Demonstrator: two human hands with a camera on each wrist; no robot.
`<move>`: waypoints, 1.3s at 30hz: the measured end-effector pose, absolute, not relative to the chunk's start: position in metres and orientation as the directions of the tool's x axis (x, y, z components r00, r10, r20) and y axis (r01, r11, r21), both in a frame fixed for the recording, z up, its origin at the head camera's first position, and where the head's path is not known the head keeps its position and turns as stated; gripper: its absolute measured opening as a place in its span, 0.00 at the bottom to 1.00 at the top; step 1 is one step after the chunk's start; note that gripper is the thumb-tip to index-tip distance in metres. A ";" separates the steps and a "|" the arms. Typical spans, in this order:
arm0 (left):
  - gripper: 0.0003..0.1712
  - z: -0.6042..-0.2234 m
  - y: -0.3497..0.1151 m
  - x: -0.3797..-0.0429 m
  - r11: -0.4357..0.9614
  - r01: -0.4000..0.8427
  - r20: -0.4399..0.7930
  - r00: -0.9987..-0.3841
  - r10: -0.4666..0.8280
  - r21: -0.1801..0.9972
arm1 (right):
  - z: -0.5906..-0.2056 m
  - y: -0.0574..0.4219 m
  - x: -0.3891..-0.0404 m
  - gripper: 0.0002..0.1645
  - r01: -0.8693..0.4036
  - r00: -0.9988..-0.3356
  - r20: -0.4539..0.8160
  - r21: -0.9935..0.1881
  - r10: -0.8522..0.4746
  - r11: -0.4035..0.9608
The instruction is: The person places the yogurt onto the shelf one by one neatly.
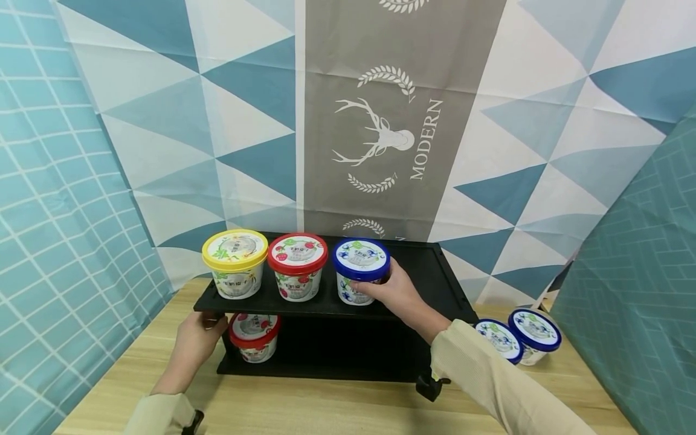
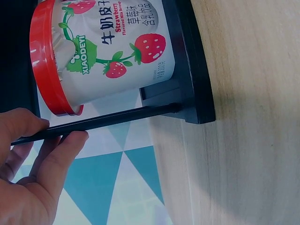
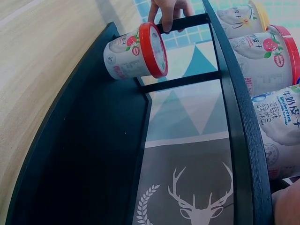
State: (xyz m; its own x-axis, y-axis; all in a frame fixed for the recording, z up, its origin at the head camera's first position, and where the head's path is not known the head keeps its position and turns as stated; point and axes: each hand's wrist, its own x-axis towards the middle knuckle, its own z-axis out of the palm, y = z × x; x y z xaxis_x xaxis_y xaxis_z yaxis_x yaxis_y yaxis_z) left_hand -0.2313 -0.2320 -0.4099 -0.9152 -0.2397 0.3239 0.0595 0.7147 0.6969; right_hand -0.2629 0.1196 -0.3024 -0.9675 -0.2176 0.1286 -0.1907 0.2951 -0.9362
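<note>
My right hand (image 1: 399,296) grips a blue-lidded blueberry milk tub (image 1: 361,272) on the top shelf of a black two-tier rack (image 1: 418,272). To its left on that shelf stand a red-lidded strawberry tub (image 1: 297,266) and a yellow-lidded tub (image 1: 235,263). Below, at the left end of the lower shelf, sits another red-lidded strawberry tub (image 1: 254,336). My left hand (image 1: 198,341) pinches the rack's thin left upright (image 2: 112,117) between thumb and fingers, just beside that lower tub. In the right wrist view the blueberry tub (image 3: 281,131) shows at the right edge.
Two more blue-lidded tubs (image 1: 535,332) stand on the wooden table (image 1: 304,405) right of the rack, one partly behind my sleeve. A patterned cloth (image 1: 375,121) hangs behind, with tiled blue sheets (image 1: 65,199) at the sides. A small black piece (image 1: 429,386) shows near the rack's front right corner.
</note>
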 end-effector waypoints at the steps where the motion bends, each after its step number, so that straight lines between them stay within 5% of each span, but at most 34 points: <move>1: 0.18 -0.410 -0.232 -0.231 0.714 0.054 0.316 -0.918 -0.240 0.698 | -0.303 0.120 -0.263 0.47 -0.188 -0.968 0.126 -0.935 -0.217 0.299; 26: 0.18 -0.408 -0.230 -0.232 0.703 0.033 0.280 -0.930 -0.239 0.710 | -0.298 0.146 -0.258 0.51 -0.230 -0.953 0.144 -0.917 -0.267 0.327; 39: 0.17 -0.408 -0.231 -0.229 0.710 0.057 0.324 -0.913 -0.248 0.702 | -0.294 0.209 -0.241 0.30 -0.357 -0.934 0.316 -0.839 -0.166 0.411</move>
State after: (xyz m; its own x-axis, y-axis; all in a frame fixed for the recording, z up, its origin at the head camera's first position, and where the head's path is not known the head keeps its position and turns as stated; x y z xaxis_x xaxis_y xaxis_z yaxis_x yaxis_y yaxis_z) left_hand -0.2287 -0.2306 -0.4084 -0.9130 -0.2476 0.3242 0.0569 0.7097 0.7022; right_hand -0.2413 0.2088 -0.2938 -0.9341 -0.1661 0.3159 -0.3568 0.4108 -0.8390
